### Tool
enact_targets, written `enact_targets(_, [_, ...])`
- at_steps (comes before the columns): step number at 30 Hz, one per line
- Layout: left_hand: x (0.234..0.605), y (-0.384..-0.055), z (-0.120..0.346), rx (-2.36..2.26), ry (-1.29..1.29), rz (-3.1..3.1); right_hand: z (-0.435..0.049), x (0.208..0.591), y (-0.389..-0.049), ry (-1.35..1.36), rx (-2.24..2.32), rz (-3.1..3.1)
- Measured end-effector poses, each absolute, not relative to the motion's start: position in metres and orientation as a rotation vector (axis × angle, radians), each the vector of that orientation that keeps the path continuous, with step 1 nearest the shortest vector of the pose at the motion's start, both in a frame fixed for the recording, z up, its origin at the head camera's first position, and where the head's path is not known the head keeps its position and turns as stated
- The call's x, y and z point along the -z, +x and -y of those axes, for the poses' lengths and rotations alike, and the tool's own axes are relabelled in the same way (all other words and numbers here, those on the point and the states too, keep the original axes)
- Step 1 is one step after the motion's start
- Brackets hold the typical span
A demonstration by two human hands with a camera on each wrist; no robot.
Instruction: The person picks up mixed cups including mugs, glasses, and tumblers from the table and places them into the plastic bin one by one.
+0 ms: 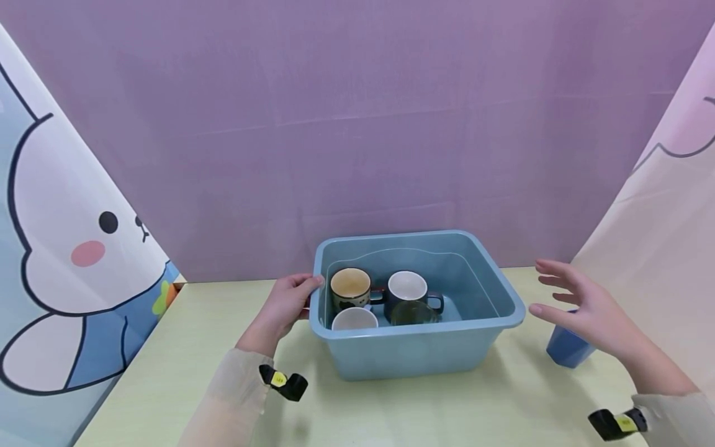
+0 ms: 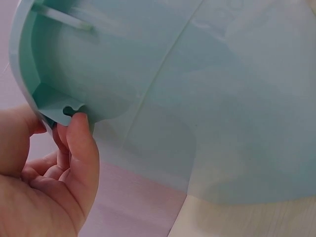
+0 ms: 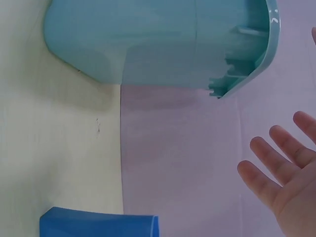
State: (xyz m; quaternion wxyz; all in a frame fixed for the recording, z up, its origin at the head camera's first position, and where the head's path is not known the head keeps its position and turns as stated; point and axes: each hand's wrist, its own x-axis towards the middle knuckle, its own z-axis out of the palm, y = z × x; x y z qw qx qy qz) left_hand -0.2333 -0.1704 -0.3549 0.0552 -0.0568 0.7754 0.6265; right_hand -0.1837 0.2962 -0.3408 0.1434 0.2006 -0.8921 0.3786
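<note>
A blue plastic basin (image 1: 408, 351) stands on the table, with several cups inside. Among them are a mug with a tan inside (image 1: 350, 284), a dark mug with a white inside (image 1: 407, 287), a white cup (image 1: 354, 318) and a dark glass cup (image 1: 414, 313). My left hand (image 1: 283, 305) grips the basin's left rim, thumb on top and fingers curled beneath, as the left wrist view shows. To the right of the basin, apart from it, my right hand (image 1: 586, 310) hangs in the air with fingers spread, holding nothing.
A blue cup (image 1: 568, 347) stands on the pale table (image 1: 503, 403), partly behind my right hand. Behind the table hangs a purple cloth (image 1: 380, 124). Printed cloths flank both sides, the left one with a cartoon figure (image 1: 84, 248).
</note>
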Motion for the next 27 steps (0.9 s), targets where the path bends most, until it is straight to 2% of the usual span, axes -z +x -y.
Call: enact_targets(27, [0.357,-0.235,0.17,-1.9,-0.189,-2.346,-0.327,0.368,-0.186,0.406,-1.115,2.51])
